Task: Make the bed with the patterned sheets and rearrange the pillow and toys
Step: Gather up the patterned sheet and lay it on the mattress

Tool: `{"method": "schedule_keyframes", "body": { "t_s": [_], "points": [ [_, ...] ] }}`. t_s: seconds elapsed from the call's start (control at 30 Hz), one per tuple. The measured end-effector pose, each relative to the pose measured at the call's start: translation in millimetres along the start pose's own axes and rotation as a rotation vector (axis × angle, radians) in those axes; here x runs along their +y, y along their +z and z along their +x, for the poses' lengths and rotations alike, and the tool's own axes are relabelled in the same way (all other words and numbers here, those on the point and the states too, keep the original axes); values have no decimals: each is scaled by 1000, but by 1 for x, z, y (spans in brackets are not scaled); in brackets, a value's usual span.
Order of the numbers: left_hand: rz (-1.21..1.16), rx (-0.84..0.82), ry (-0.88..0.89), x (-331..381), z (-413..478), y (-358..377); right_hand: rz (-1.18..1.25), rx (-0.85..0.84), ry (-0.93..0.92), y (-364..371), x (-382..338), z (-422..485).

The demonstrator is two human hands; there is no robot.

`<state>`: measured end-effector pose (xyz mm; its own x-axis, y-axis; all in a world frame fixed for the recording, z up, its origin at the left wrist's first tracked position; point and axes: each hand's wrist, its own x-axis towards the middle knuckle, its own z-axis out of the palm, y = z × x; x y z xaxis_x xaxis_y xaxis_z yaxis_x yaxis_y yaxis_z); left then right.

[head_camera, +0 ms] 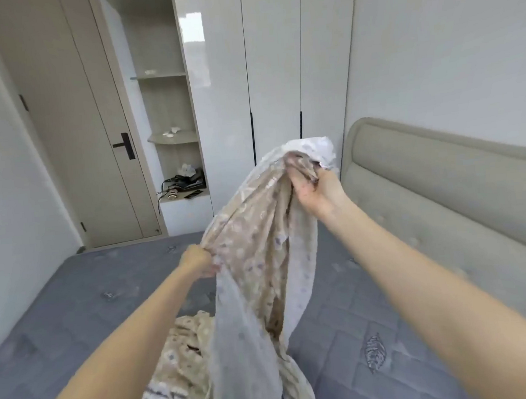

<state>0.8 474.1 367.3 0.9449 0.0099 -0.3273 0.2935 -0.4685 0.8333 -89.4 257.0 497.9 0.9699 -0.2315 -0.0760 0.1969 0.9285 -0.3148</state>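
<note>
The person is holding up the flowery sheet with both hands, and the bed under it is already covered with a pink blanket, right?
Not quite. Both hands, the left hand and the right hand, do hold up the flowery sheet, but the head view shows no pink blanket: the bed under it is a bare grey-blue quilted mattress.

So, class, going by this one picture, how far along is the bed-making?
Barely begun. The grey mattress lies bare. Both hands, left hand and right hand, grip the bunched patterned sheet, lifted to open it. Spreading and tucking remain; no pillow or toys are in view.
</note>
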Motion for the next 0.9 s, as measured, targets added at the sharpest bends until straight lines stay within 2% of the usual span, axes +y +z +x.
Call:
{"method": "schedule_keyframes", "body": {
  "t_s": [0.07, 0.1, 0.2, 0.27, 0.33, 0.37, 0.43, 0.47, 0.53, 0.6, 0.63, 0.7, 0.77, 0.83, 0.9],
  "points": [
    [-48, 55, 185, 31, -5, -16, -208, 18, 15, -11, -4, 4],
    [-11, 84, 314, 54, -11, -25, -393, 20, 38, -18, -5, 6],
    [165, 106, 750, 132, -46, -47, -1157, 11, 13, -31, 2, 10],
    [185, 104, 978, 184, -73, -54, -1501, -64, -122, -28, 10, 19],
    [213, 95, 1087, 223, -99, -55, -1758, -146, -296, -16, 19, 25],
    [229, 70, 1110, 236, -107, -54, -1844, -123, -394, -10, 22, 26],
    [266, 41, 1115, 247, -116, -52, -1867, -121, -550, -3, 18, 26],
    [301, 67, 1097, 244, -116, -53, -1841, -192, -547, -2, 13, 25],
    [394, 208, 1042, 230, -107, -61, -1835, -293, -379, -3, 3, 18],
    [495, 342, 959, 207, -92, -72, -1866, -254, -256, -5, -5, 13],
    [552, 383, 937, 195, -84, -77, -1833, -197, -258, -3, -7, 14],
    [741, 457, 899, 172, -70, -81, -1621, -99, -292, 3, -6, 16],
    [895, 507, 861, 154, -59, -75, -1326, -81, -299, 16, 0, 15],
    [882, 450, 793, 137, -51, -61, -1115, -64, -307, 30, 6, 15],
    [629, 188, 666, 116, -44, -42, -929, -41, -283, 36, 7, 15]
  ]
}}
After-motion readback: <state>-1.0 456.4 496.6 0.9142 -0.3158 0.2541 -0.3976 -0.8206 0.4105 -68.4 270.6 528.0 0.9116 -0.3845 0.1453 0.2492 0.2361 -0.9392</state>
